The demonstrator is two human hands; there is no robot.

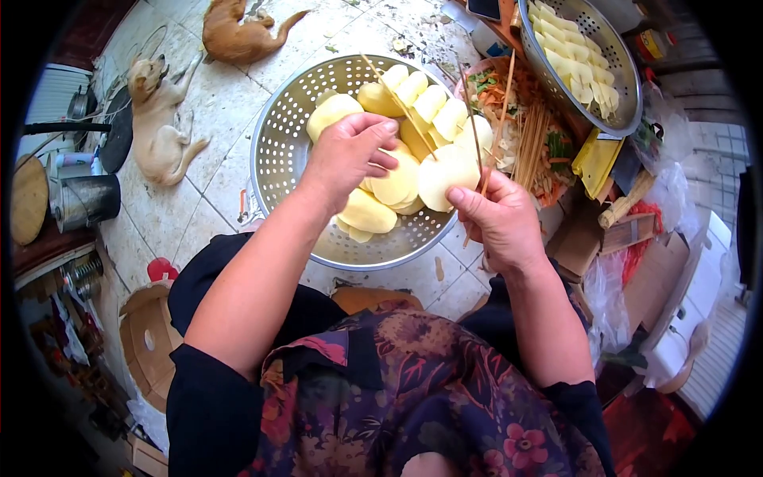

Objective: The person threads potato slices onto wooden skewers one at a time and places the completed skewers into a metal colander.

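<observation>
A large perforated metal colander [274, 151] stands on the floor before me with peeled potatoes and thin potato slices in it. My right hand [505, 222] pinches a round pale potato slice [447, 179] at the colander's right rim, thumb on its face. Thin wooden skewers [501, 119] stick up from around that hand; some pass between its fingers. One skewer [385, 83] slants with its lower end at the held slice. Over the middle of the colander, my left hand [350, 159] has its fingers curled but apart, with nothing visible in them. Below it lies a peeled potato [366, 212].
At the upper right, a second colander [632, 87] holds rows of skewered potato slices [576, 60]. A bundle of skewers [531, 151] lies on a heap of vegetable scraps [485, 83]. Two dogs, one pale [159, 131] and one brown [238, 36], lie on the tiles. Cardboard [652, 278] is at right.
</observation>
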